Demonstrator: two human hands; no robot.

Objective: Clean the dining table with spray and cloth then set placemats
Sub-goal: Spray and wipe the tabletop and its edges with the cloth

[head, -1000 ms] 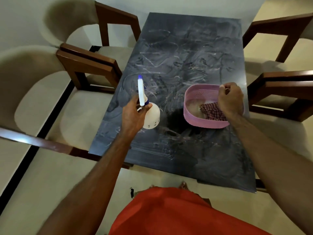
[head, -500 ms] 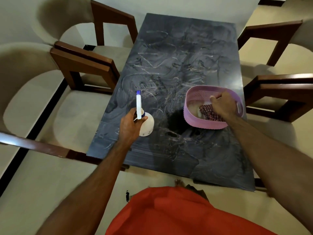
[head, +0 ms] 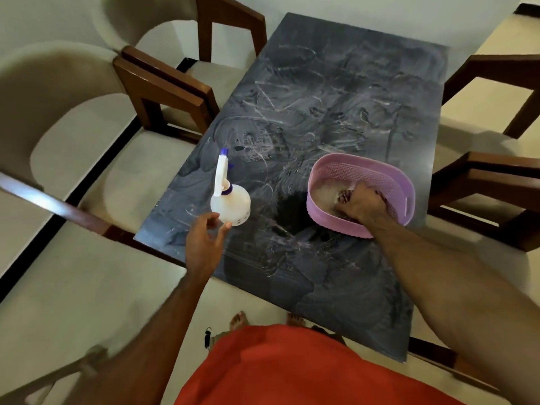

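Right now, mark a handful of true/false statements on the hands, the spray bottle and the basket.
1. The spray bottle stands upright on the dark table. True.
2. The left hand grips the bottle by its trigger. False: its fingers are spread near the bottle's base, off the trigger.
3. The right hand reaches inside the pink basket. True.
4. The basket sits on a chair seat. False: it sits on the table.
5. Placemats lie on the table. False: none are visible.

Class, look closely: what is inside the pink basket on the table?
In the pink basket, the right hand grips a dark patterned cloth; pale material lies beside it. The hand hides most of the cloth.
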